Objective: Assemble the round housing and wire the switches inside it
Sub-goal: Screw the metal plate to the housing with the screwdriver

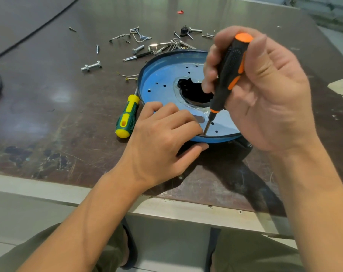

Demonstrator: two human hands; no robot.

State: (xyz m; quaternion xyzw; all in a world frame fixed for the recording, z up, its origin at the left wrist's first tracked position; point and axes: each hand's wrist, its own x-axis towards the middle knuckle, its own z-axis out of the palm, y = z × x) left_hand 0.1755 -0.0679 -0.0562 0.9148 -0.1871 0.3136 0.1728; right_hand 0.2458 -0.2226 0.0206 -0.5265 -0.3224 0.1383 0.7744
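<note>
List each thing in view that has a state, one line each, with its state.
blue housing: flat on table, centre hole open
orange screwdriver: upright, tip at near rim
right hand: gripping orange screwdriver
left hand: steadying housing's near edge
green-yellow screwdriver: lying unused
loose screws: scattered beyond housing

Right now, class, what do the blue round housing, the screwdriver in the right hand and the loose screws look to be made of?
Blue round housing: probably painted sheet metal, judging by its thin rolled rim, punched holes and satin sheen.
Screwdriver: black and orange handle, seemingly rubbery plastic with a dotted grip; thin dark shaft, likely steel.
Loose screws: bright silvery metal, shiny, perhaps plated steel.
</note>
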